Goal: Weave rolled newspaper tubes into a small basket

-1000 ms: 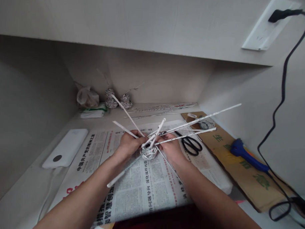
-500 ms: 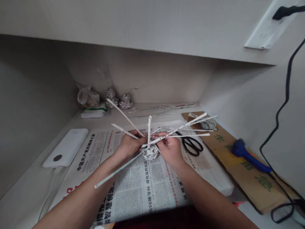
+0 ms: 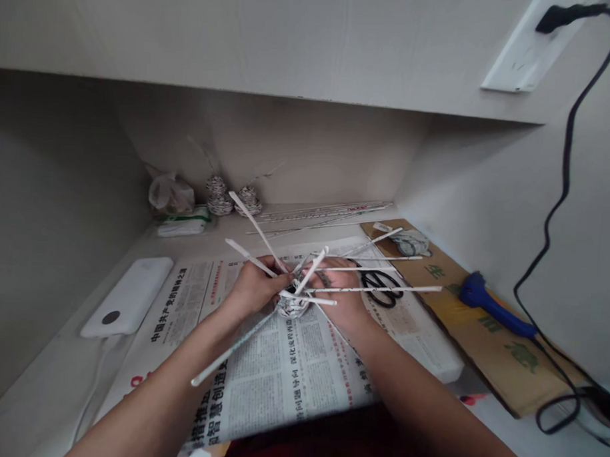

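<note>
A small round piece woven from rolled newspaper sticks (image 3: 292,307) is held just above the newsprint. Several white paper sticks fan out from its top to both sides. My left hand (image 3: 255,285) is closed on its left rim, thumb near the opening. One long paper stick (image 3: 231,349) slants down from it across my left forearm. My right hand (image 3: 340,290) is at the right rim, its fingers curled round a paper stick at the weave; other sticks cross in front and partly hide the fingertips. Black-handled scissors (image 3: 383,288) lie just beyond my right hand.
Newspaper (image 3: 259,400) covers the work surface. A white power bank (image 3: 127,297) lies left. Woven gourd shapes (image 3: 219,197), a plastic bag (image 3: 171,194) and loose paper sticks (image 3: 330,213) are at the back. Right, cardboard (image 3: 462,320) carries a blue glue gun (image 3: 497,308) with a black cord (image 3: 550,224).
The sticks on the right have shifted; one thick stick now points toward the lower right across the weave. My right hand has turned and moved slightly at the rim, while the left keeps its hold.
</note>
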